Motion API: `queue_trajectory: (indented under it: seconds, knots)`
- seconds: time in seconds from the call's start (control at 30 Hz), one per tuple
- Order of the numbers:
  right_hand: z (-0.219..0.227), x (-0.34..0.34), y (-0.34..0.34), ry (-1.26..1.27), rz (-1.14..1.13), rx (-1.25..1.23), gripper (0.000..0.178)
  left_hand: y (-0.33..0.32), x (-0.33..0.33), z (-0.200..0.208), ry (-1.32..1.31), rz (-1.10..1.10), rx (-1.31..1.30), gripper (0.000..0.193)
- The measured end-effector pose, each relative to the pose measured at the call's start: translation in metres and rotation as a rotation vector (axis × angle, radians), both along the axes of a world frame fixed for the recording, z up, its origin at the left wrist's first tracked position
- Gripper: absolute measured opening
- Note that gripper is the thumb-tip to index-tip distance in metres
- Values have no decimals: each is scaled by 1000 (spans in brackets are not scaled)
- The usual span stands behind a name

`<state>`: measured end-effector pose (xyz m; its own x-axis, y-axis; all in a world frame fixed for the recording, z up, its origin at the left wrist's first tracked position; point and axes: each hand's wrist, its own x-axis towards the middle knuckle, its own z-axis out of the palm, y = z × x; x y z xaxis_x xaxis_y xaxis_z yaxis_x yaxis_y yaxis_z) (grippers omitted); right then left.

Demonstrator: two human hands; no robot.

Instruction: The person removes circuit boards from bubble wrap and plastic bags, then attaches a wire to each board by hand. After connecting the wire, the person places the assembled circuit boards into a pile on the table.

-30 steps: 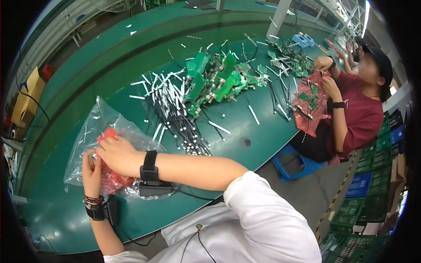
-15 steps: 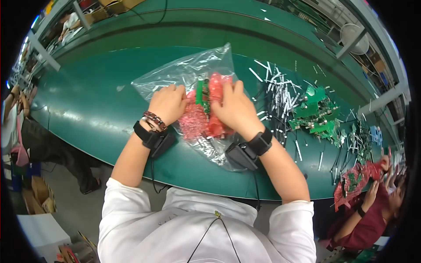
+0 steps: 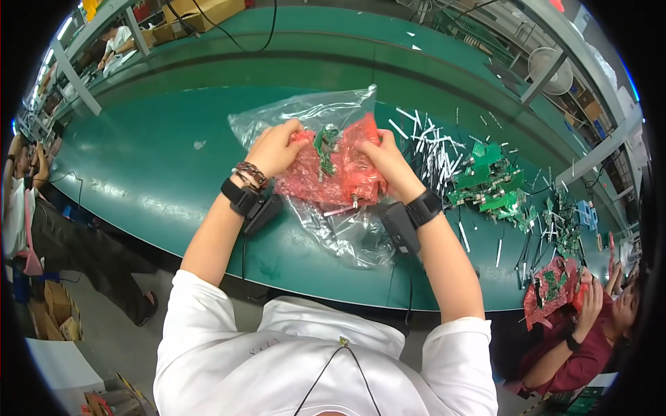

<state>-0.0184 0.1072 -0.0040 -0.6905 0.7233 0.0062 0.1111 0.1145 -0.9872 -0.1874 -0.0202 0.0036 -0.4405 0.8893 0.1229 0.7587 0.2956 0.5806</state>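
A sheet of red bubble wrap (image 3: 309,177) is spread between my hands, lying over a clear plastic bag (image 3: 347,239) on the green bench. In its middle sits a small green circuit board (image 3: 325,149) with parts on it. My left hand (image 3: 276,149) is closed on the wrap's left upper edge, thumb on top. Gripping the right part of the wrap, my right hand (image 3: 390,165) has its thumb on the red plastic and its other fingers hidden behind. Each wrist wears a black strapped device.
To the right lie a heap of black and white cables (image 3: 433,156) and a pile of green circuit boards (image 3: 489,180). Farther right, a person in a dark red top (image 3: 572,357) handles another red bubble-wrap piece (image 3: 548,291). A grey metal post (image 3: 600,152) stands beyond.
The red bubble wrap has been pulled wider, its bunched right side now flatter. My right hand has moved outward, and the circuit board sits more tilted.
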Motion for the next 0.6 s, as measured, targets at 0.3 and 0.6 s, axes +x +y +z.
queue_trajectory:
  seconds: [0.3, 0.6]
  knots:
    - [-5, -19, -31, 173, 217, -371, 31, 17, -5, 70, -700, -251, 467, 12]
    - [-56, -23, 2, -21, 87, 253, 30, 37, -19, 120, -510, -218, 548, 13]
